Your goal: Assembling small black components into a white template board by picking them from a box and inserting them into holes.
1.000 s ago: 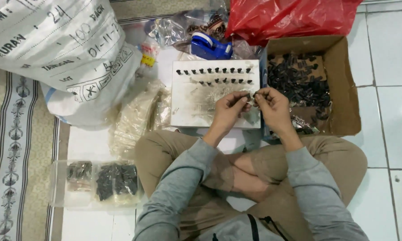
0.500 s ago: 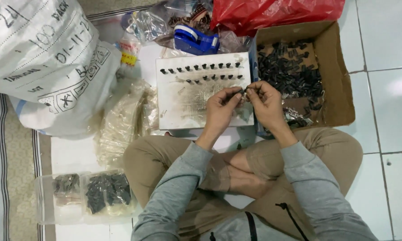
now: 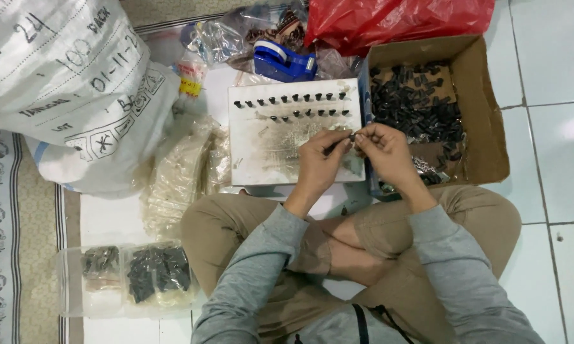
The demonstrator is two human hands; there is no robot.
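- i see a white tiled floor [image 3: 554,159], with a patterned mat [image 3: 13,242] along the far left edge.
- at the left, one big white woven sack [image 3: 70,83] fills the upper corner; below it sits one clear plastic tub [image 3: 127,280] with dark pieces inside.
- beside the sack lies a heap of clear plastic bags [image 3: 178,178], touching the white board [image 3: 280,153].
- the board carries two rows of small black pegs [image 3: 293,105]: nine in the top row, about nine in the lower one.
- one blue tape dispenser [image 3: 283,60] sits just above the board, one red plastic bag [image 3: 395,19] beyond it.
- my left hand [image 3: 322,159] and right hand [image 3: 385,150] meet over the board's right edge, fingertips pinched together on one small dark piece [image 3: 352,136].
- at the right, one open cardboard box [image 3: 484,108] holds many black parts; bare tile lies beyond it.
- crossed legs crowd the board's near edge.
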